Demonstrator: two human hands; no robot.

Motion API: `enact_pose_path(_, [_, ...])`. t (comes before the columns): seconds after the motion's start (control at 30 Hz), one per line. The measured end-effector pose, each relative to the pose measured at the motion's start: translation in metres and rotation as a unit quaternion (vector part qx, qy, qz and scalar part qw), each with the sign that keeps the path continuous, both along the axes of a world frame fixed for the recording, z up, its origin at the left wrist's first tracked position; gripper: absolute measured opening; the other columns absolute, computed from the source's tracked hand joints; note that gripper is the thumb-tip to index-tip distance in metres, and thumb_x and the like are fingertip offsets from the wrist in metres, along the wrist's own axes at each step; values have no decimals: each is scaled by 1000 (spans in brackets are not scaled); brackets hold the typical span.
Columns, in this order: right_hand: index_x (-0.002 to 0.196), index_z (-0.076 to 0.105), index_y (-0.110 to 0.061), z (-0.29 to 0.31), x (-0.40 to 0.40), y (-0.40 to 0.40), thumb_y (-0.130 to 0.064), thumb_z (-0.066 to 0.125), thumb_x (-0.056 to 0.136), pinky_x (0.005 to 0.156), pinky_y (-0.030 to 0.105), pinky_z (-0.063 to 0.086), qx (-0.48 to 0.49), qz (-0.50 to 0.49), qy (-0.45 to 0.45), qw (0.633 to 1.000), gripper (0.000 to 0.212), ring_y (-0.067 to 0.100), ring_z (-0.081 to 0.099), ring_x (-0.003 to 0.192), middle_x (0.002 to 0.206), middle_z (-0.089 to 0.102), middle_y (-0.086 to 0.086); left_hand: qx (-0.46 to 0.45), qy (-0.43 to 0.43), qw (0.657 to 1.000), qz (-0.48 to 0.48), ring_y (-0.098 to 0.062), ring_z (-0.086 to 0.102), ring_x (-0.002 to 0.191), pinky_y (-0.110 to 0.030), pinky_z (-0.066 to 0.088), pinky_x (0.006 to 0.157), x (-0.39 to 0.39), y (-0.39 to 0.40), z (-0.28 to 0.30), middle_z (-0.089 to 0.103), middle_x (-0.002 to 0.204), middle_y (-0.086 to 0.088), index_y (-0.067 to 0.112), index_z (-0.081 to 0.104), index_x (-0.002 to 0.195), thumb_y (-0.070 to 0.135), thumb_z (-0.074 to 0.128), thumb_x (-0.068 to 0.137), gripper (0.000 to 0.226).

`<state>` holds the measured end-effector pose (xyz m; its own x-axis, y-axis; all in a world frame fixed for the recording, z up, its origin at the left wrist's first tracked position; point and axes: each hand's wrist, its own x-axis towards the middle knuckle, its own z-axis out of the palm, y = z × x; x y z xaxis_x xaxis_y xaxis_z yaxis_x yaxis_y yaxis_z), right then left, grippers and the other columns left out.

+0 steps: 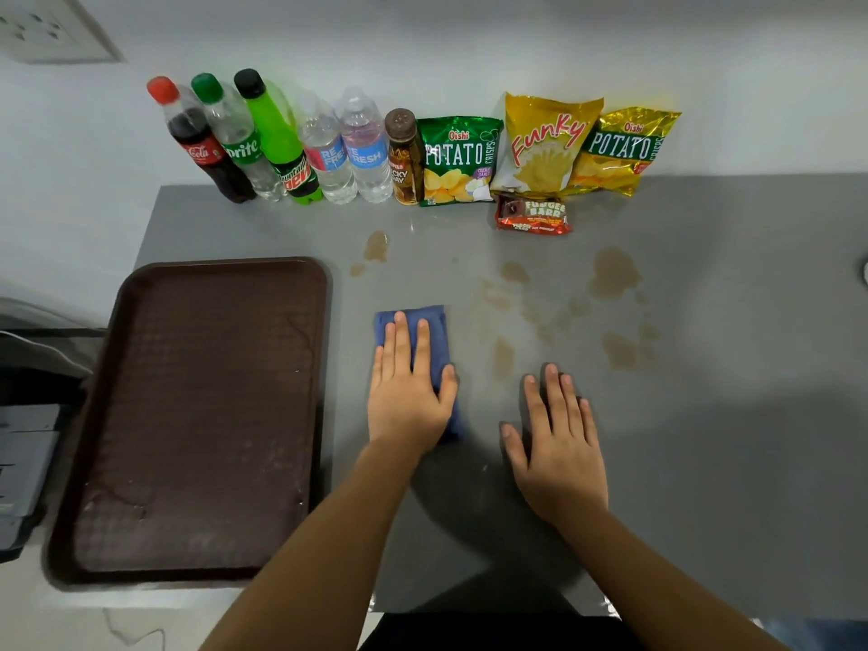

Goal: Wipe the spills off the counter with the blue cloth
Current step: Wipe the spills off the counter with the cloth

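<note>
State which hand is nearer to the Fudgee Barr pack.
Right. The right hand lies flat on the counter almost straight below the Fudgee Barr pack; the left hand presses the blue cloth, farther left.

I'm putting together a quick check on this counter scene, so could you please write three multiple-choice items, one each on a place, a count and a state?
1. Where is the brown tray?
A. left of the blue cloth
B. behind the bottles
C. under the crisps

2. How many capped bottles stand at the wall?
A. four
B. six
C. eight

3. What is the left hand doing?
A. lifting a bottle
B. pressing flat on the cloth
C. holding the tray

Answers: 1 A, the tray lies at the counter's left; 2 B, six caps in the row; 3 B, the palm rests on the cloth.
</note>
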<state>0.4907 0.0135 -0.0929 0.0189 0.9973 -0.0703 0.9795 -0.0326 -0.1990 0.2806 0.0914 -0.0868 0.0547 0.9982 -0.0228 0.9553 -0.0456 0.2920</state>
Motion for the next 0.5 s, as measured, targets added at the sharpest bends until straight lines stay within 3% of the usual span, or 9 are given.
enact_pose_path(0.13, [165,15,-21,1,0,0,-55,35,103,128,48,17,-6,-2,3,1000,74,23,3,160,174,6,5,-8,2,999,49,-35,7,161,-47,11,131,-16,30,-3,8,173,-18,15,15,167,49,37,104,75])
enact_pose_path(0.23, [165,6,-25,4,-1,1,-59,29,104,129,43,9,-22,-6,3,1000,73,19,-5,160,174,-3,1,-29,19,995,91,-36,2,161,-46,7,131,-27,67,-2,1,173,-20,13,9,167,51,27,105,75])
enact_pose_path(0.33, [165,2,-26,6,0,0,-59,26,105,129,40,3,-25,-4,6,1000,73,19,-8,160,174,-6,0,-34,15,992,119,-36,0,161,-46,3,131,-34,110,1,-2,173,-22,12,9,167,50,30,106,75])
enact_pose_path(0.5, [165,6,-25,8,-1,0,-57,30,105,129,40,3,-17,-2,8,1000,72,20,-6,160,174,-4,1,-46,18,994,93,-35,-3,161,-46,-1,130,-39,165,6,-5,173,-19,16,4,167,49,28,106,74])
